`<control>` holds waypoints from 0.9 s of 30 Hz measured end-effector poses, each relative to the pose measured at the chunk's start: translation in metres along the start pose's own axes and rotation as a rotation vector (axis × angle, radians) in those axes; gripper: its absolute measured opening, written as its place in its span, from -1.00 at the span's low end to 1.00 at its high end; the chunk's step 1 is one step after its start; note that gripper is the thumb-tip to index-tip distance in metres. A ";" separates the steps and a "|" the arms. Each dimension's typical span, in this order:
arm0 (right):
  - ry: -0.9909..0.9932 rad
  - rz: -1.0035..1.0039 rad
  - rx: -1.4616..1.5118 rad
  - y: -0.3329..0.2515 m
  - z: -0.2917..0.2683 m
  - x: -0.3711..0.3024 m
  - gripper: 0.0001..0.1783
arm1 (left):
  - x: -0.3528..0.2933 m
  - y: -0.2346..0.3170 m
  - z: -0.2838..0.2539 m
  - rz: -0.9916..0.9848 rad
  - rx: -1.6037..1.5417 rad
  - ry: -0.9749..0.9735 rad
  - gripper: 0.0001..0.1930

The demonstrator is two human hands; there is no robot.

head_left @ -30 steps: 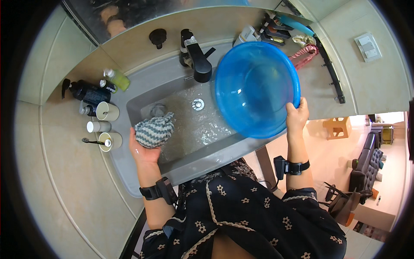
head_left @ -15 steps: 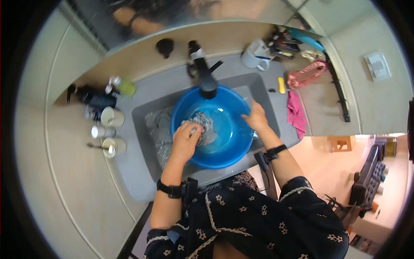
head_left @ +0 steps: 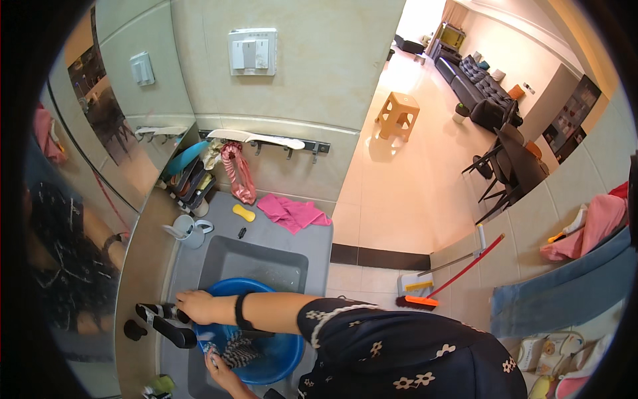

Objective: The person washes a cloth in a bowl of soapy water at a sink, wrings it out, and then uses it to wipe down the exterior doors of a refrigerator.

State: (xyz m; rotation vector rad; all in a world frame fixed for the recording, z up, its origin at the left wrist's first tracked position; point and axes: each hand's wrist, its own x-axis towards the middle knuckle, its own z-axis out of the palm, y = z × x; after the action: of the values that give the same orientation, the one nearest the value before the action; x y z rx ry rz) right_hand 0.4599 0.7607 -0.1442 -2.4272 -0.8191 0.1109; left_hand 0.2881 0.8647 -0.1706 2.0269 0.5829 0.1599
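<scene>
A blue plastic basin (head_left: 289,362) sits in the grey sink, with a black-and-white striped cloth (head_left: 240,351) hanging partly inside it. My left hand (head_left: 222,374), low in the picture, is closed on the cloth's edge at the basin's near-left side. My right arm stretches across the basin. My right hand (head_left: 197,307) is at the black faucet (head_left: 166,327), its fingers closed at the handle, which they mostly hide. The spout points over the basin's rim.
On the grey counter lie a pink cloth (head_left: 292,213), a yellow sponge (head_left: 244,213) and a white mug (head_left: 191,231). A hook rail (head_left: 266,139) holds a pink headband (head_left: 237,174). Beyond the doorway stand a stool (head_left: 399,114), a broom (head_left: 417,302) and a dustpan (head_left: 413,284).
The view has swung to the right, bringing the doorway and room into sight. My right hand has moved from the basin's right side to the faucet. My left hand keeps hold of the striped cloth.
</scene>
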 end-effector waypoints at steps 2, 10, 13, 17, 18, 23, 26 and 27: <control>0.312 -0.057 0.103 0.009 0.004 -0.025 -0.57 | 0.013 -0.003 0.004 -0.026 -0.088 -0.039 -0.60; -0.160 0.153 0.417 -0.021 0.008 -0.053 -0.44 | 0.067 -0.013 0.007 0.380 -0.138 -0.203 -0.69; -0.113 0.176 0.501 -0.022 0.010 -0.045 -0.55 | 0.060 0.021 0.005 0.171 -0.325 -0.219 -0.72; -0.080 0.209 0.499 -0.033 0.009 -0.031 -0.73 | 0.052 0.022 -0.010 0.259 -0.261 -0.104 -0.72; -0.051 0.202 0.490 -0.034 0.010 -0.028 -0.77 | 0.049 0.016 -0.010 0.300 -0.184 -0.054 -0.68; -0.044 0.212 0.514 -0.031 0.018 -0.019 -0.80 | 0.026 0.003 -0.012 0.041 0.138 -0.091 -0.55; -0.069 0.235 0.644 -0.028 0.034 -0.008 -0.82 | 0.049 -0.096 -0.020 0.118 0.117 -0.014 -0.60; 0.038 0.275 0.631 -0.006 0.040 -0.007 -0.82 | 0.054 -0.086 -0.021 0.122 -0.091 -0.200 -0.64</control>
State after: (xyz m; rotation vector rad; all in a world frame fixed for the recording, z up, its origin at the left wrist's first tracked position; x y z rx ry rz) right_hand 0.4414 0.7805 -0.1750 -1.9132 -0.3499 0.3672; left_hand 0.2991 0.9408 -0.2396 1.9620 0.3211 0.0547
